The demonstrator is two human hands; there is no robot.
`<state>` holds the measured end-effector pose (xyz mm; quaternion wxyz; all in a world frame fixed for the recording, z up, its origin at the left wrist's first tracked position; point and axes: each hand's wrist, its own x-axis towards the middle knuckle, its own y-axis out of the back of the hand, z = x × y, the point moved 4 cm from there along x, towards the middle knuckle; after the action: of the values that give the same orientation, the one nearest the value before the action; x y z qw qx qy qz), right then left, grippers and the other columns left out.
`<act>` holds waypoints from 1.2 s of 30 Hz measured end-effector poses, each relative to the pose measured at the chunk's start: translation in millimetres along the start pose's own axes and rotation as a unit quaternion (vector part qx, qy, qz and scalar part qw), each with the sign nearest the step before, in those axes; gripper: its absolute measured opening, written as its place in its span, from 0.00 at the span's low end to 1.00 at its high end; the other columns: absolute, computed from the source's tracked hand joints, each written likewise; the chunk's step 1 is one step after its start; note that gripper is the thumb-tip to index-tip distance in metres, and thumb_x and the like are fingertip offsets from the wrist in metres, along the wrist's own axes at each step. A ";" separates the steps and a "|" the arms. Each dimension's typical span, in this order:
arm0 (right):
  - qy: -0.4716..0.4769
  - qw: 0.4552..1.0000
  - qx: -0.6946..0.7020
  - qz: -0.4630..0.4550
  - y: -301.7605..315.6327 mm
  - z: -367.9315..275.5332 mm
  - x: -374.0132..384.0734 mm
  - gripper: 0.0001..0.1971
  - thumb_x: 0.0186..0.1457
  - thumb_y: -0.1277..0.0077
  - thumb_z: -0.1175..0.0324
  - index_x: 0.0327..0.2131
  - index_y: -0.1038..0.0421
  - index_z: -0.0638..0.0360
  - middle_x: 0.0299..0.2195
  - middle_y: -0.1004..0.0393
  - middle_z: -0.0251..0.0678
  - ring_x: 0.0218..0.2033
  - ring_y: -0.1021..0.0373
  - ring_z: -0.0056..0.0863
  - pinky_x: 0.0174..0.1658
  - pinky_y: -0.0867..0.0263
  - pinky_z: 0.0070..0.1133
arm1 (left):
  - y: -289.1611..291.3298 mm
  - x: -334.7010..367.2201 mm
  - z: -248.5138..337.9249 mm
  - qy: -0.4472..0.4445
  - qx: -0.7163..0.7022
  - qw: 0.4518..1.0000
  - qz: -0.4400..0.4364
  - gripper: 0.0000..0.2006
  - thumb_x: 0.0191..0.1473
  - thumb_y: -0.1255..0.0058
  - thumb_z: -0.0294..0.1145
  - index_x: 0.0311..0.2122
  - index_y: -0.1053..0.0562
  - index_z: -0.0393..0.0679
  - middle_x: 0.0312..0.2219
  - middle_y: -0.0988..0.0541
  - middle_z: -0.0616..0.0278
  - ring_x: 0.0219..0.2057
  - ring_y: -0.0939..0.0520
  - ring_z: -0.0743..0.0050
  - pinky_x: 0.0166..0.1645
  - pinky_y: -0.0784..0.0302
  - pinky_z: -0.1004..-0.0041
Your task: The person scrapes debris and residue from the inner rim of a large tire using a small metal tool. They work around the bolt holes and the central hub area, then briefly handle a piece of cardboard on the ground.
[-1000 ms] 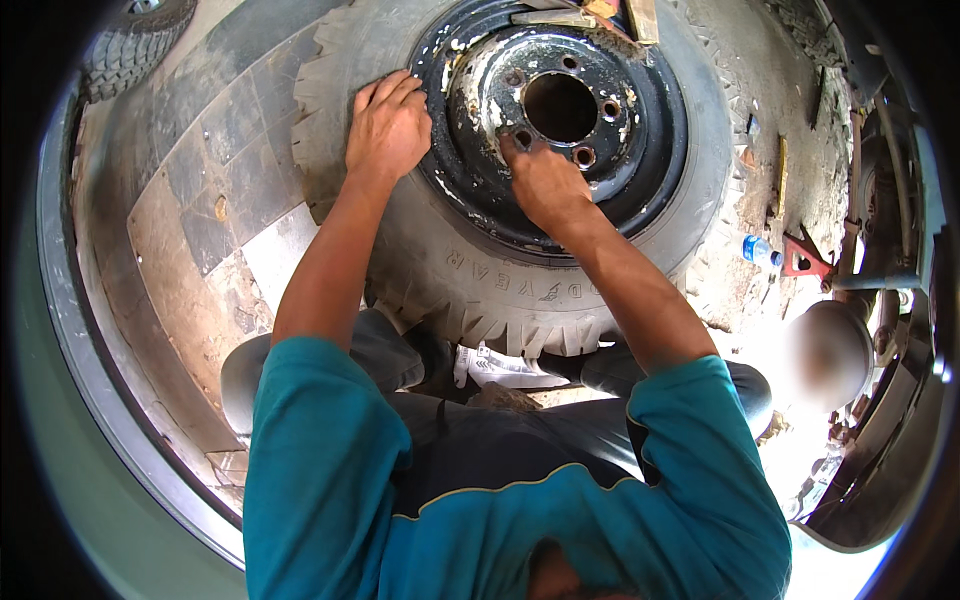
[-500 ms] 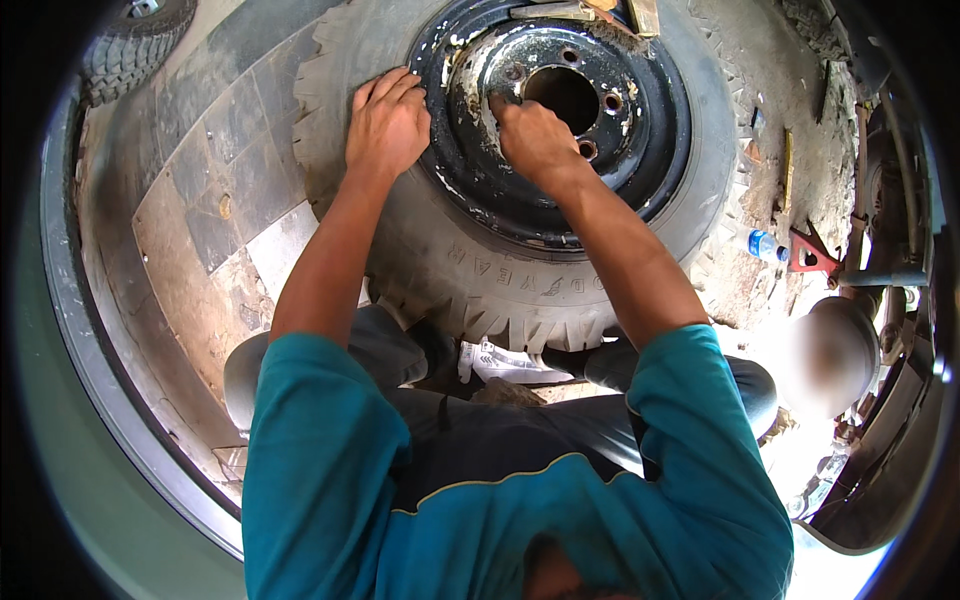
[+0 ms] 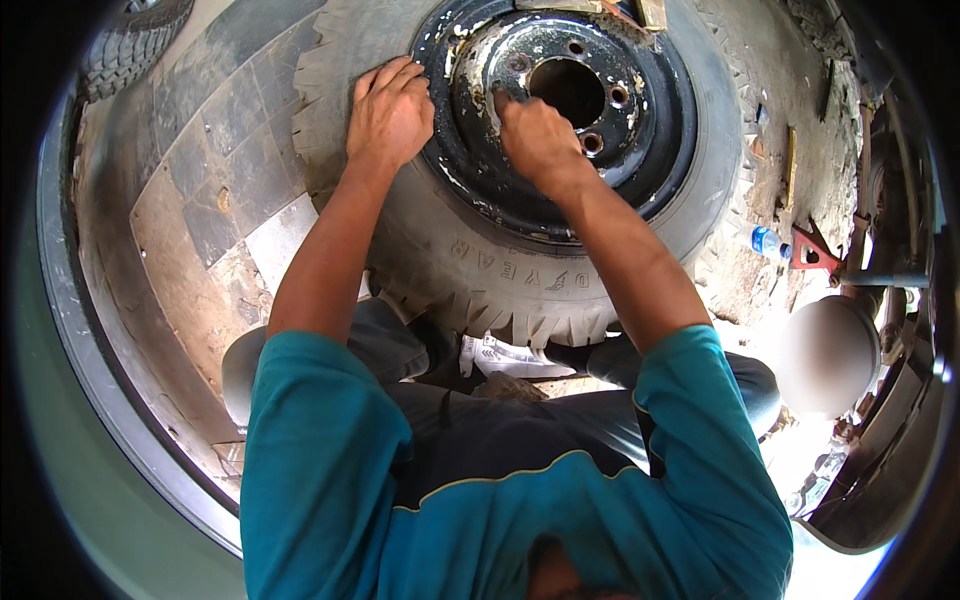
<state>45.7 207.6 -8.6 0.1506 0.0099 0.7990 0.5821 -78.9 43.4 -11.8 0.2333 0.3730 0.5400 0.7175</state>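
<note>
A large worn tyre (image 3: 480, 265) lies flat in front of me, with a black wheel rim (image 3: 640, 190) inside it, its paint chipped and pale in patches. My left hand (image 3: 392, 115) rests on the tyre's sidewall, its fingers laid out flat toward the rim's left edge. Over the rim's centre disc is my right hand (image 3: 540, 140), left of the round centre hole. One finger points onto the scuffed metal near a bolt hole; the other fingers are curled under. Whether anything small is inside them is hidden.
Wooden pieces (image 3: 652, 14) lie across the rim's far edge. To the right are a plastic bottle (image 3: 768, 242), a red metal stand (image 3: 815, 248) and a round, blurred object (image 3: 828, 355). Another tyre (image 3: 135, 45) stands far left. A rock (image 3: 508, 388) sits between my legs.
The wheel sits very slightly farther right and higher in the picture. Both hands keep nearly the same places, the right finger still on the disc.
</note>
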 end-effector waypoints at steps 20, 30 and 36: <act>-0.046 0.997 0.053 -0.036 7.1 3.2 18.9 0.15 0.63 0.56 0.71 0.48 0.21 0.62 0.40 0.18 0.62 0.44 0.19 0.59 0.49 0.22 0.46 | -1.1 0.3 -3.9 0.008 -0.010 1.000 -0.010 0.13 0.59 0.45 0.33 0.44 0.15 0.41 0.55 0.16 0.62 0.65 0.26 0.69 0.70 0.39 0.60; -0.054 0.997 0.039 -0.040 17.3 2.6 9.8 0.15 0.63 0.55 0.72 0.46 0.19 0.62 0.42 0.18 0.60 0.46 0.19 0.57 0.50 0.22 0.45 | -0.1 0.4 -5.5 0.008 -0.007 1.000 -0.001 0.12 0.59 0.45 0.32 0.44 0.15 0.41 0.54 0.16 0.62 0.65 0.25 0.69 0.70 0.38 0.60; -0.056 0.996 0.055 -0.034 2.2 11.7 39.3 0.26 0.62 0.58 0.76 0.63 0.29 0.54 0.37 0.20 0.66 0.43 0.20 0.63 0.47 0.24 0.51 | 0.0 2.8 0.2 0.004 -0.011 1.000 -0.001 0.12 0.58 0.45 0.32 0.44 0.15 0.41 0.54 0.16 0.61 0.65 0.25 0.69 0.70 0.38 0.60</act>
<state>10.7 226.6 -18.8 0.2142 0.0233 0.8203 0.5298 -80.4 45.6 -11.0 0.2356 0.3673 0.5335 0.7246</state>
